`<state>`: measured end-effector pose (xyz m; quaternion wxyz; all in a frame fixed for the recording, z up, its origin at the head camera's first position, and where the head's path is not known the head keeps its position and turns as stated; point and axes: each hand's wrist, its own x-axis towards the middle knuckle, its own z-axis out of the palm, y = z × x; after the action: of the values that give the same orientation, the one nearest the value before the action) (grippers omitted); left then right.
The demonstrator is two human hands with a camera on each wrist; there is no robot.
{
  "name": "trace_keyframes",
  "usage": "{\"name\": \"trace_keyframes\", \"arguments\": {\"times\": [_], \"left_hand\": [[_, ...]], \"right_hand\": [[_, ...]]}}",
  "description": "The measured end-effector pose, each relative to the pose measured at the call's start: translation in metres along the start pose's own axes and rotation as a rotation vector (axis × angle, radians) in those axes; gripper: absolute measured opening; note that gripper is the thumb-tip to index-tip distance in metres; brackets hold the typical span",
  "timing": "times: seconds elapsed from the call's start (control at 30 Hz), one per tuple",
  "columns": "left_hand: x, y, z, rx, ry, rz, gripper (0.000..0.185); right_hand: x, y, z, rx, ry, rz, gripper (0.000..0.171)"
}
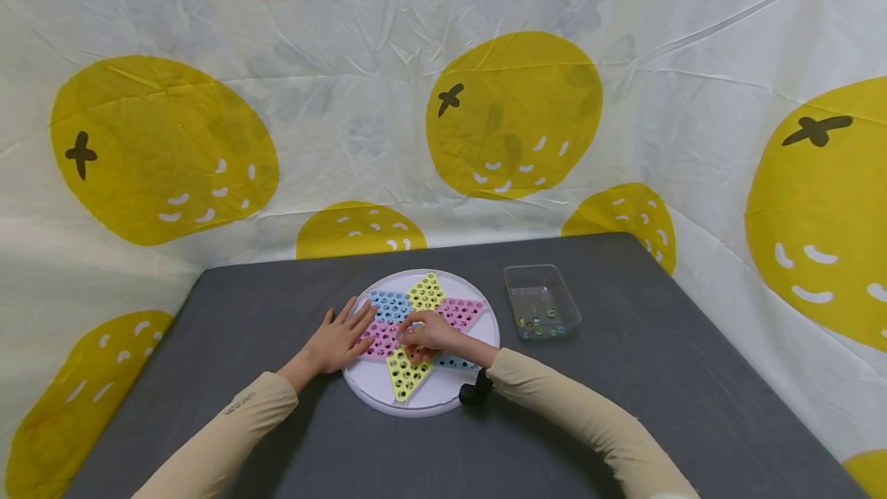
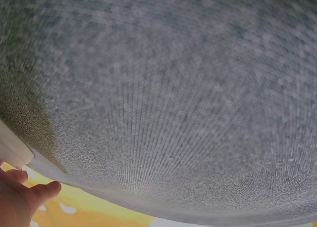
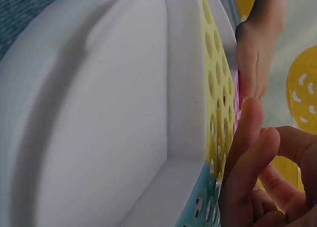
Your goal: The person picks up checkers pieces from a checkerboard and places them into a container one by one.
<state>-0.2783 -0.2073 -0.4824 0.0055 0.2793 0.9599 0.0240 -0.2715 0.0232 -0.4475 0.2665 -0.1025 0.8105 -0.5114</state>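
Note:
A round white Chinese checkers board lies on the dark table, its star made of yellow, pink and blue fields full of holes. My left hand rests on the board's left side with fingers spread. Over the middle of the star, my right hand has its fingers bent, with thumb and fingertips close together. The right wrist view shows the fingertips meeting just above the yellow field; whether a marble is between them is hidden. Marbles appear to sit in some holes, too small to make out surely.
A clear plastic box with several glass marbles stands right of the board. Near my right wrist is a black device. A white cloth with yellow fruit prints hangs behind the dark table.

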Motion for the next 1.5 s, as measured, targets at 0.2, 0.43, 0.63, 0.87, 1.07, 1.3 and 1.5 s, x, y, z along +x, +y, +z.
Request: {"name": "trace_keyframes", "arguments": {"times": [0.2,0.43,0.63,0.87,1.07,1.3,1.5], "left_hand": [[0.0,0.001,-0.002,0.02,-0.012,-0.006,0.062],[0.0,0.001,-0.005,0.014,-0.015,-0.003,0.062],[0.0,0.002,-0.005,0.007,-0.008,0.006,0.061],[-0.001,0.001,-0.002,0.013,0.011,0.011,0.061],[-0.001,0.001,-0.001,0.014,0.004,0.006,0.062],[-0.001,0.0,-0.002,0.012,-0.021,-0.01,0.063],[-0.001,-0.001,-0.001,0.013,-0.016,-0.008,0.063]], "right_hand": [[-0.004,0.004,-0.003,-0.02,0.011,0.01,0.017],[-0.008,0.007,-0.008,-0.024,0.003,0.019,0.016],[-0.017,0.01,-0.011,-0.052,0.009,-0.002,0.018],[-0.03,0.013,-0.02,-0.072,0.012,-0.032,0.018],[-0.039,0.018,-0.031,-0.058,0.023,-0.05,0.018],[-0.047,0.026,-0.044,-0.056,0.049,-0.016,0.02],[-0.055,0.029,-0.056,-0.033,0.058,-0.01,0.024]]}}
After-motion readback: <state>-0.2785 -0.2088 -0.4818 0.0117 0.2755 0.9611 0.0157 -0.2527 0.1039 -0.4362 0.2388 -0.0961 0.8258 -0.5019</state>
